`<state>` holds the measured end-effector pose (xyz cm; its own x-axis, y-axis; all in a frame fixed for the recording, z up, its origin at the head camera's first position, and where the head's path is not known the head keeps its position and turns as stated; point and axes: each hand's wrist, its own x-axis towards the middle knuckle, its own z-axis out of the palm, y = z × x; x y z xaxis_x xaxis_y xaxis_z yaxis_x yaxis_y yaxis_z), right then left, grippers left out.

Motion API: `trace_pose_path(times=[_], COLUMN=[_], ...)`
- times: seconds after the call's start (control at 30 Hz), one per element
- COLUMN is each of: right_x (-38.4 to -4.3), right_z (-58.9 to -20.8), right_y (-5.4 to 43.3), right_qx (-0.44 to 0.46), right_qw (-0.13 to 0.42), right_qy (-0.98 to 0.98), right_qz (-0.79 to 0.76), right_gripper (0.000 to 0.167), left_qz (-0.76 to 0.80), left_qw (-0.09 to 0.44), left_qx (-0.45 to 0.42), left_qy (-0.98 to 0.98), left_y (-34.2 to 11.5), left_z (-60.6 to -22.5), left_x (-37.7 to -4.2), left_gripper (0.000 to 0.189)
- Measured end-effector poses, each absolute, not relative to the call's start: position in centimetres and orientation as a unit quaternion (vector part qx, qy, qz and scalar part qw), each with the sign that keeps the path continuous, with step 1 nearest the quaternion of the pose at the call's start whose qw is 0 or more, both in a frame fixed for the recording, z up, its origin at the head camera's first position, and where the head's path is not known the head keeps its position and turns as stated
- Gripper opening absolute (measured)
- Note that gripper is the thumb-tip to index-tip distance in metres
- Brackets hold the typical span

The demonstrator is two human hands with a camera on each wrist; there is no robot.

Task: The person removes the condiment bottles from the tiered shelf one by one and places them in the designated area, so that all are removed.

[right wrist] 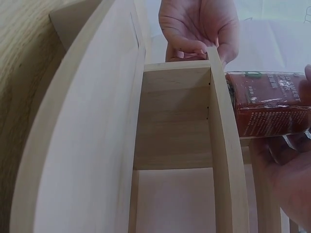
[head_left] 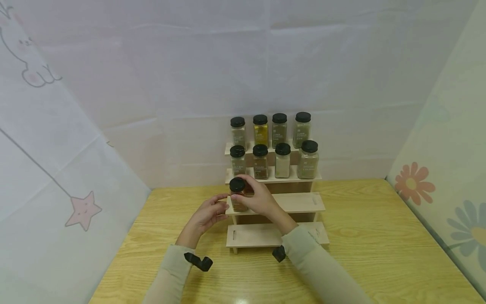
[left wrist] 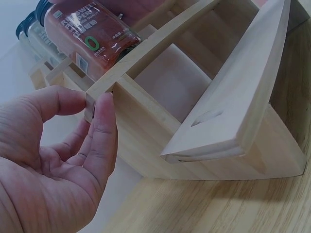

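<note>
My right hand [head_left: 263,200] grips a square glass spice jar [head_left: 238,206] with a black lid and red contents. The jar stands upright at the left end of the second tier from the bottom of a stepped wooden rack [head_left: 258,235]. Printed lettering and a green ring show on its front in the left wrist view. My left hand [left wrist: 58,145] pinches the left end of that same tier between thumb and fingers, just beside the jar. In the right wrist view, the jar's base [right wrist: 233,97] is at the tier board, with right-hand fingers [right wrist: 286,170] along its side.
Several black-lidded spice jars stand on the two upper tiers, among them a yellow one [head_left: 260,133] and a pale one [head_left: 282,162]. The rack rests on a wood-grain table [head_left: 152,253]. A white cloth backdrop [head_left: 190,84] rises behind it, with printed side panels left and right.
</note>
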<state>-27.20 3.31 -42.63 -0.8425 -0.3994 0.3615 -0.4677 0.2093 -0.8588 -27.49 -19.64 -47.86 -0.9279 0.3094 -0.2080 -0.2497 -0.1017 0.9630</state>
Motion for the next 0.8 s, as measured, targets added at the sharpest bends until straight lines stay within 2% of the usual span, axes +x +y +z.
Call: trace_pose_path(times=[0.27,0.8], right_x=[-27.28,-27.25], right_z=[-42.63,-42.75], right_y=[3.41,3.84], right_qx=[0.291,0.290], right_qw=[0.019,0.029], right_qy=[-0.773,-0.767], right_qz=[0.564,0.571], right_gripper=[0.067,0.063], left_qz=[0.744,0.749], left_qw=[0.186,0.188], left_qx=[0.022,0.023], left_qy=[0.642,0.635], left_y=[-19.64,-19.64], left_z=[-48.01,-47.89], left_x=[-27.59,-27.48], left_gripper=[0.054,0.057])
